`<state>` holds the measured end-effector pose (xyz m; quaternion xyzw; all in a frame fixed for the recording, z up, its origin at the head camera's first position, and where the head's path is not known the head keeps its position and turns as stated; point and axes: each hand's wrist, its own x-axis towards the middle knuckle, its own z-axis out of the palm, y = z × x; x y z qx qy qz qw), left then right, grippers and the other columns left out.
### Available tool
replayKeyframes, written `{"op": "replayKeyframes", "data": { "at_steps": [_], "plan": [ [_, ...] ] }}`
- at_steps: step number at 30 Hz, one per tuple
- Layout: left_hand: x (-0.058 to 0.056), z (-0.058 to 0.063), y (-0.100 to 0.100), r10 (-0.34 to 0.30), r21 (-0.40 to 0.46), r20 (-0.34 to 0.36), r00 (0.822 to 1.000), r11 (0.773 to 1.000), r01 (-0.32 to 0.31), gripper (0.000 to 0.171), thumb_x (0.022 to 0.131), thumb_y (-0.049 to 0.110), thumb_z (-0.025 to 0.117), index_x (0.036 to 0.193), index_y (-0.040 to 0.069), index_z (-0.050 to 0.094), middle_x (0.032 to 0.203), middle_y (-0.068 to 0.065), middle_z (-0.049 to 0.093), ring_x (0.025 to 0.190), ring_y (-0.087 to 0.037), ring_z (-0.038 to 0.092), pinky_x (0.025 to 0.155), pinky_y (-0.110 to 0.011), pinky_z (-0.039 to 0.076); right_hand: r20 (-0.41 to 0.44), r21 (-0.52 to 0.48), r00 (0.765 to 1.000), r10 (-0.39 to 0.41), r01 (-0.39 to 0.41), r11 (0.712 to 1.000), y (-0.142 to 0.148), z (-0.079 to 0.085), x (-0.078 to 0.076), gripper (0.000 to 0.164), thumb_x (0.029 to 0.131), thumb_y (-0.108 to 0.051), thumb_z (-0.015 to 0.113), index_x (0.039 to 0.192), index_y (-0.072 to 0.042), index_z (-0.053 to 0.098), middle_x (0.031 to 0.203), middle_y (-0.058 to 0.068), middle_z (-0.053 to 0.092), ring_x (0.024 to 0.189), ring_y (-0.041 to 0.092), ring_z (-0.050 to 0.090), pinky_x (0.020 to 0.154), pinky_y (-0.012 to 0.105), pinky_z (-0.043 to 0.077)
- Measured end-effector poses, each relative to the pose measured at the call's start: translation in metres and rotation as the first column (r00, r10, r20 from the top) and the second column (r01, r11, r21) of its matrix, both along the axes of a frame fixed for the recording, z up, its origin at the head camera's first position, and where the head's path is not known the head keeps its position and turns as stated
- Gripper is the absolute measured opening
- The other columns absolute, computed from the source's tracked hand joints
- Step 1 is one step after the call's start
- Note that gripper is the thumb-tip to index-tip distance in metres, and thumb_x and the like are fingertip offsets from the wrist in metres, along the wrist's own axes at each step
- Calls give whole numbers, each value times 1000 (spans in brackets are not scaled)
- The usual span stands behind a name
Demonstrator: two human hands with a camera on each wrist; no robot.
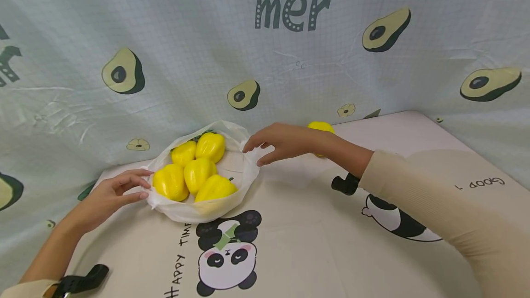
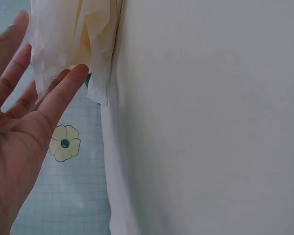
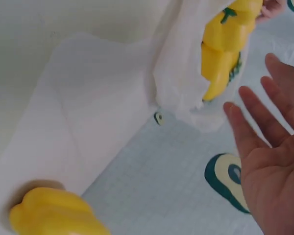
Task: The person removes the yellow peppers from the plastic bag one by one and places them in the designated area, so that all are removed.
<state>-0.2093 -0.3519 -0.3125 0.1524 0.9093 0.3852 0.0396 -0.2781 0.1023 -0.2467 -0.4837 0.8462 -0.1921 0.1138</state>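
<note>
Cloth (image 1: 178, 72) printed with avocados hangs behind the table (image 1: 302, 229). Leftmost, from where I stand, is the person's left hand (image 1: 109, 194), fingers extended and loose, the tips at the left rim of a white plastic bag (image 1: 198, 214). The bag sits with its mouth spread wide, five yellow peppers (image 1: 200, 174) clustered inside. On its other side comes the right hand (image 1: 279, 144), fingers relaxed and curled round nothing, tips by the right rim; whether they touch it I can't tell. Farther right, a lone pepper (image 1: 320, 126) sits on the table, partly hidden by the sleeved right forearm (image 1: 339, 151).
</note>
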Motion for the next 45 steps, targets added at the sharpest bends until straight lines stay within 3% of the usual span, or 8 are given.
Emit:
{"op": "replayKeyframes", "data": {
  "at_steps": [5,11,19,27,33,40,45],
  "plan": [
    [1,-3,4,32,25,-56,998,999,-30,27,98,20,70,117,1,65,131,14,51,111,14,50,88,-3,44,93,0,994,56,-57,998,-21,-5,-3,44,97,-17,71,139,-11,61,138,3,62,128,21,58,105,27,49],
    [2,-9,12,49,47,-137,989,998,-43,36,96,15,72,128,1,63,133,10,52,117,12,45,91,-2,41,129,28,989,78,-83,996,-46,-11,-5,46,96,-18,72,140,-13,59,141,0,60,128,18,57,99,20,51],
    [4,-9,19,10,1,-180,984,1000,-10,15,95,17,73,106,7,73,139,4,51,124,9,40,93,-3,40,163,77,977,140,-154,985,-72,-20,-11,53,94,-19,76,142,-10,57,145,3,57,132,24,54,103,26,51],
    [6,-4,19,51,-99,-182,982,993,-70,12,93,28,77,96,16,76,139,-1,52,122,-1,43,86,-4,45,208,150,960,186,-219,964,-91,-21,-14,62,93,-23,77,149,-15,52,147,-1,54,132,17,53,103,20,48],
    [6,-3,19,51,-85,-195,979,994,-68,11,91,23,79,94,13,75,136,0,53,115,10,43,83,-4,45,204,169,955,217,-252,953,-98,-22,-13,65,91,-23,78,149,-14,49,142,4,56,124,15,56,106,22,46],
    [6,0,20,48,-79,-192,980,995,-64,26,89,18,81,111,6,73,138,-11,53,108,17,46,81,-5,48,160,244,967,196,-231,942,-91,-10,-20,65,89,-20,81,147,-16,51,139,2,57,123,14,56,109,28,45],
    [8,0,18,59,-25,-182,982,998,-64,47,88,13,81,130,2,64,129,11,56,106,13,51,78,-9,52,105,299,983,153,-178,937,-82,-3,-28,64,90,-9,77,148,-19,51,146,-1,52,128,16,52,111,30,43]
  ]
}}
